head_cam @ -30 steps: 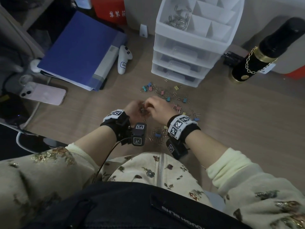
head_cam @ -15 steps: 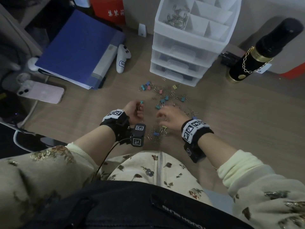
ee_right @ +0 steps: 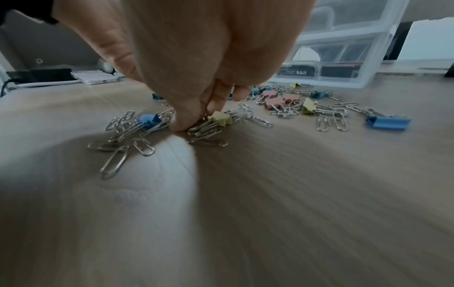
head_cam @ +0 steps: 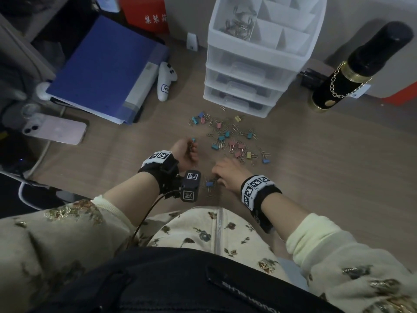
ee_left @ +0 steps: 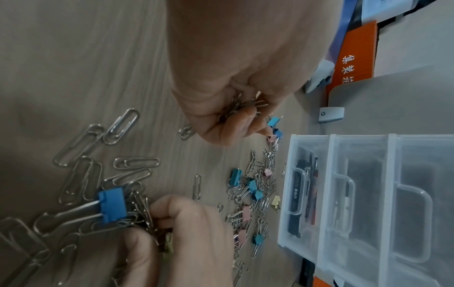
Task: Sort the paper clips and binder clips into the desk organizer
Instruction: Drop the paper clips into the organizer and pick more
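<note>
Currently we gather paper clips (ee_right: 117, 161) off the near worktop (head_cam: 316, 177): left hand (ee_left: 233, 81) clamped on a bunch, right hand (ee_right: 196, 68) pinching more. Next, carry them to the organizer's (head_cam: 259, 53) far-left compartment, leaving binder clips (head_cam: 234, 145) behind.

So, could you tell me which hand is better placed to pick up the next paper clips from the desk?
The right hand: its fingertips already pinch at the near pile of paper clips beside the blue binder clip. The left hand is full, gripping a bunch of clips.
</note>
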Demonstrator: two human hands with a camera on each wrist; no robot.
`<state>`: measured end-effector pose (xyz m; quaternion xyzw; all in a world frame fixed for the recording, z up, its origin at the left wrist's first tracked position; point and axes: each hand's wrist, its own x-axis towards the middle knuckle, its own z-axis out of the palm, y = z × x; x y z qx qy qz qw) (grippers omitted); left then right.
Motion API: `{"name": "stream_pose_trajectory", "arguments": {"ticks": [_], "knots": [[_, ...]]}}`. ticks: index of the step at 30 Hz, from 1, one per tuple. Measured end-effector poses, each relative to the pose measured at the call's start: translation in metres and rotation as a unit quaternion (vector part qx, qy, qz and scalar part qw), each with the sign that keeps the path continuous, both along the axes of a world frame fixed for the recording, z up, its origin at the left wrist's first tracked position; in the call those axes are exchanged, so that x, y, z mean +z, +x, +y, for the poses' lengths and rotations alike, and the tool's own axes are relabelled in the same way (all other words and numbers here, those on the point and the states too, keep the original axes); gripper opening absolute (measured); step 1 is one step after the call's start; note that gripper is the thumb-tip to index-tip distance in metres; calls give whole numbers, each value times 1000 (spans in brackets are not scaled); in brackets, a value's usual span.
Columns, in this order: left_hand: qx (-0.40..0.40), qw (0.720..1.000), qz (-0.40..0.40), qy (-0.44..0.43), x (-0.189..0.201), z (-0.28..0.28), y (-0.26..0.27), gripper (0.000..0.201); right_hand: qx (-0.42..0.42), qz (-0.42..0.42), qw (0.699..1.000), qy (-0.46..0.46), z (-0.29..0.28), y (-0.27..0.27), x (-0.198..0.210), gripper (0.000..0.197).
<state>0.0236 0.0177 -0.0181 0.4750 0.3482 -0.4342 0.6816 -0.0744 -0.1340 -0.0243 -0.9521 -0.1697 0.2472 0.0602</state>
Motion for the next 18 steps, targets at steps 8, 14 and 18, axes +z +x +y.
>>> {"name": "stream_pose_trajectory", "arguments": {"ticks": [8,14,18], "knots": [[18,1000,-11,9,-5,-1,1,30,-36,-12,998,42,-4,6,8,15],[23,999,-23,-2,0,-5,-2,31,-131,-56,983,114,-13,20,24,16],[23,999,-39,-27,2,-9,-2,32,-153,-100,969,167,-11,29,35,18]]}}
